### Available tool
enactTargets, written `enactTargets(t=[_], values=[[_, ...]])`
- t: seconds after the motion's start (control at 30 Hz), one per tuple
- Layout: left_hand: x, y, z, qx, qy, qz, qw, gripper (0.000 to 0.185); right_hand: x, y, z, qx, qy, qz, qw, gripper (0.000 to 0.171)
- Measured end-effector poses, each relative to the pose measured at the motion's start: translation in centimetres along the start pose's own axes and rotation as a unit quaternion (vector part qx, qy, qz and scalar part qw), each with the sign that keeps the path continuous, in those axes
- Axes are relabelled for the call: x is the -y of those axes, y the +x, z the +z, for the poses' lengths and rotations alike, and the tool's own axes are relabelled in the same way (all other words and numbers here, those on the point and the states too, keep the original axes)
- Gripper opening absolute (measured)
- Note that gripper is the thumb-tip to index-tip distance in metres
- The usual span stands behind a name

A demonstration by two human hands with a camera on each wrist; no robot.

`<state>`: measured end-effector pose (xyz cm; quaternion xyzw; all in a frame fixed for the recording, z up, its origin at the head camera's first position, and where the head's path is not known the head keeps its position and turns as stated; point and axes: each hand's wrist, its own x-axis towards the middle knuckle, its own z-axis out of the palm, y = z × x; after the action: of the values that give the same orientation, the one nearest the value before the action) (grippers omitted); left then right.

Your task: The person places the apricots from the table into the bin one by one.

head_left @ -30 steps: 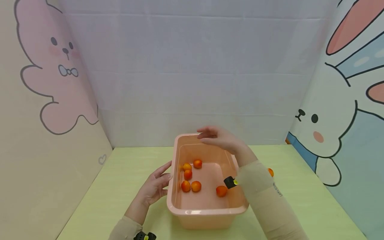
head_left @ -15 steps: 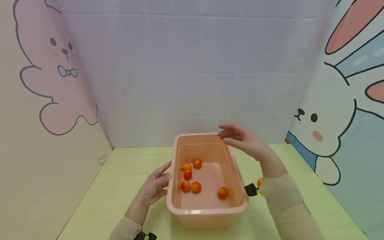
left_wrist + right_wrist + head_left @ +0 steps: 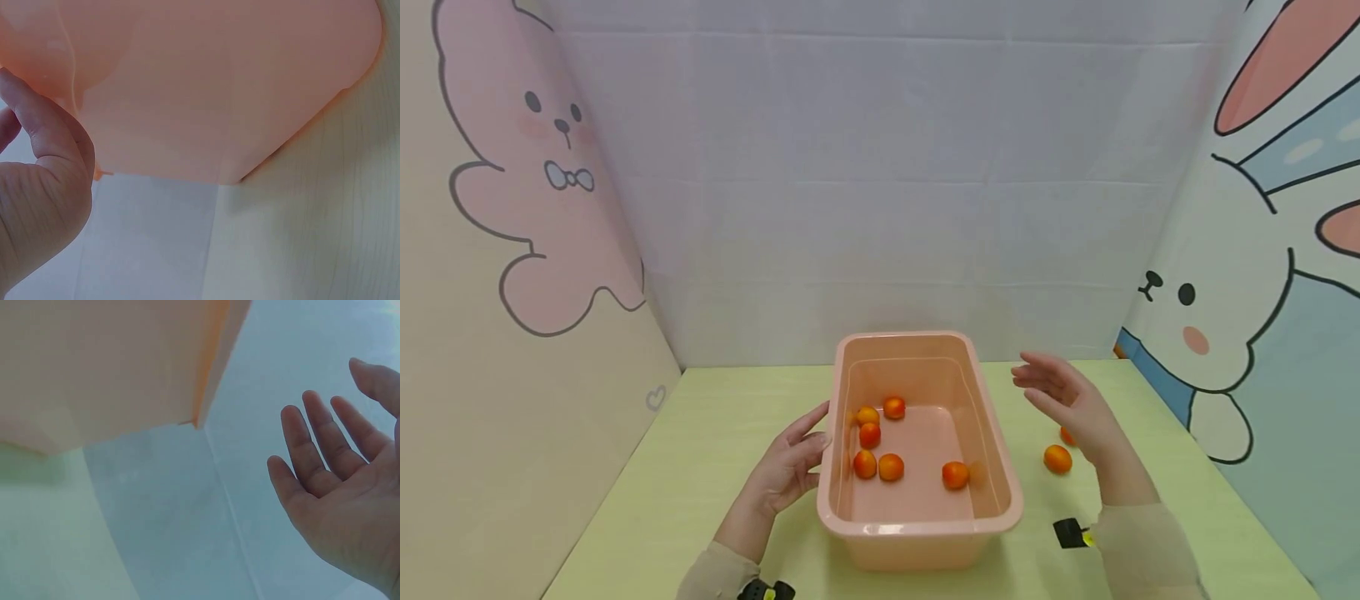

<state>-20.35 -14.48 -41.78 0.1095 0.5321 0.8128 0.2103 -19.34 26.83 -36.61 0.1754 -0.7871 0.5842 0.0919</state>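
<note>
We rest our left hand (image 3: 786, 471), fingers straight, against the tub (image 3: 917, 533) wall. Our right hand (image 3: 1071, 404) hovers with a wide, empty grip above two oranges (image 3: 1057, 459) near the surface's right edge.

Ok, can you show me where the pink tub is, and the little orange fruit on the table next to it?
pink tub (image 3: 917, 527), head view, on its near rim.
orange fruit (image 3: 1057, 459), head view, on its middle.

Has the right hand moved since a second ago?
Yes. The right hand was over the far rim of the pink tub; it has swung right and down, clear of the tub, and now hovers open above the loose fruit on the table.
</note>
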Motion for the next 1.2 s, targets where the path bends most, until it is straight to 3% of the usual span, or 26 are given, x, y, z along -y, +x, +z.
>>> enactTargets(t=[0.33, 0.47, 0.7, 1.2], values=[[0.1, 0.0, 0.0, -0.007, -0.001, -0.001, 1.0000, 0.064, -6.4, -3.4, -0.9, -0.075, -0.008, 0.012, 0.997, 0.048], [0.1, 0.0, 0.0, -0.002, 0.002, 0.000, 1.0000, 0.064, -8.2, -4.4, -1.1, -0.090, -0.033, 0.037, 0.995, 0.050], [0.1, 0.1, -0.1, -0.004, 0.006, -0.004, 1.0000, 0.065, -10.5, -5.5, -1.6, -0.073, -0.091, 0.095, 0.989, 0.058], [0.1, 0.1, -0.1, 0.000, 0.004, -0.006, 1.0000, 0.065, -13.4, -6.7, -2.0, -0.047, -0.124, 0.160, 0.978, 0.064]])
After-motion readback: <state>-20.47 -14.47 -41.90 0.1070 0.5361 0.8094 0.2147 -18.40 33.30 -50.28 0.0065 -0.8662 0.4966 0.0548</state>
